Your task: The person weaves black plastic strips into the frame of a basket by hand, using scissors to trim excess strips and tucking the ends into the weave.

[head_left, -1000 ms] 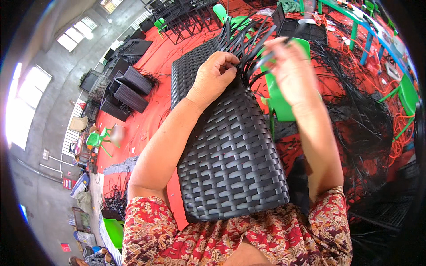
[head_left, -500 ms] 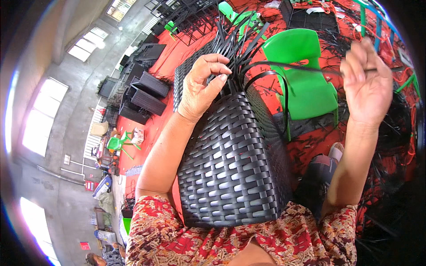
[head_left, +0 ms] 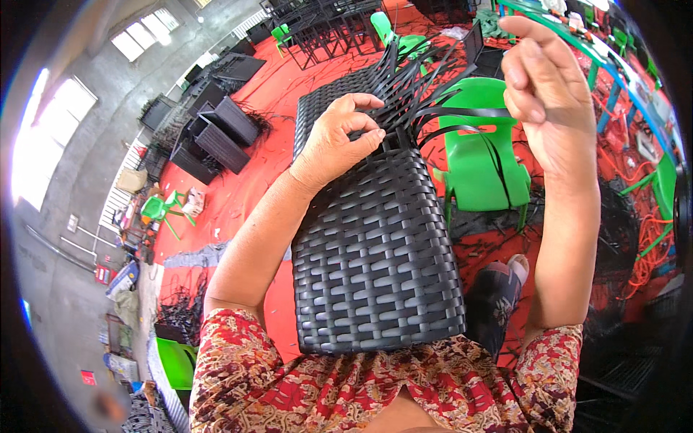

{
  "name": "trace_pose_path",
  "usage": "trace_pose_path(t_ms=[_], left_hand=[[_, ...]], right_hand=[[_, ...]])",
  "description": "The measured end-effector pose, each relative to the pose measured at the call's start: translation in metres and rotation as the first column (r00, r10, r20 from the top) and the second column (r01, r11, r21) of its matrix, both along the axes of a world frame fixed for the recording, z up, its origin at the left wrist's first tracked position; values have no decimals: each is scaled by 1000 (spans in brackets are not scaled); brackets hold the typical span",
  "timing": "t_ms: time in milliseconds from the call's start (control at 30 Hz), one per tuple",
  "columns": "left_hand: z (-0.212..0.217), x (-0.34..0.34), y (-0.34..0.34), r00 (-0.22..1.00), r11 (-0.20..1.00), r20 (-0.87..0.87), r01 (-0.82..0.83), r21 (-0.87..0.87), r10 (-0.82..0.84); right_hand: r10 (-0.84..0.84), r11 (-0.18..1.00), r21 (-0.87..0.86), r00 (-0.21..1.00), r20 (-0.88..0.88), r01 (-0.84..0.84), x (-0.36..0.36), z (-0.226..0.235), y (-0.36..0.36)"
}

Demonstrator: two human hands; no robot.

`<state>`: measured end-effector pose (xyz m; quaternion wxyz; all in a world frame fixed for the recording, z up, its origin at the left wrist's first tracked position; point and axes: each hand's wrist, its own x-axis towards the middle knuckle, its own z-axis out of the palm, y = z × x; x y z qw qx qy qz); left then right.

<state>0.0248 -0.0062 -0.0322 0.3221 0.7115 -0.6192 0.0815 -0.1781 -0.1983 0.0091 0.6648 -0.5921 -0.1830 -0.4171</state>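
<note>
A large black woven piece (head_left: pixel 375 252) made of flat plastic strips stands upright before me, its near end against my shirt. Loose black strips (head_left: pixel 426 83) fan out of its top. My left hand (head_left: pixel 336 141) rests at the upper left edge of the weave, thumb and fingers bent close together by the roots of the strips; what lies between them is hidden. On the right, my right hand (head_left: pixel 552 101) is raised with its fingers closed on one black strip (head_left: pixel 462 112), which runs almost level from the weave to it.
A green plastic chair (head_left: pixel 480 151) stands just beyond the weave on the red floor covering (head_left: pixel 274 101). Dark woven pieces (head_left: pixel 224 137) are stacked at the left. A green-edged table (head_left: pixel 613 61) is at the far right, with orange cord (head_left: pixel 650 252) below it.
My right hand has moved left and a little up, still with the strip. My left hand has barely shifted on the weave. The whole view has turned slightly.
</note>
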Motion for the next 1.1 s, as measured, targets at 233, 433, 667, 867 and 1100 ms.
trace_pose_path(t_ms=[233,433,667,867,1100], left_hand=[[-11,12,-9,956,994,290,5,113,-38],[-23,13,-21,996,944,88,-42,326,14],[-31,12,-22,1000,977,-16,8,212,-5],[-31,14,-25,987,989,-157,50,140,-27],[-25,10,-30,925,983,-379,55,178,16]], right_hand=[[-624,573,-765,761,-176,293,55,-14,20],[-822,247,-898,569,5,364,67,-7,-6],[-854,165,-908,516,65,386,62,6,-21],[-849,155,-943,527,25,293,64,11,-4],[-829,225,-935,558,-36,274,73,-6,-7]])
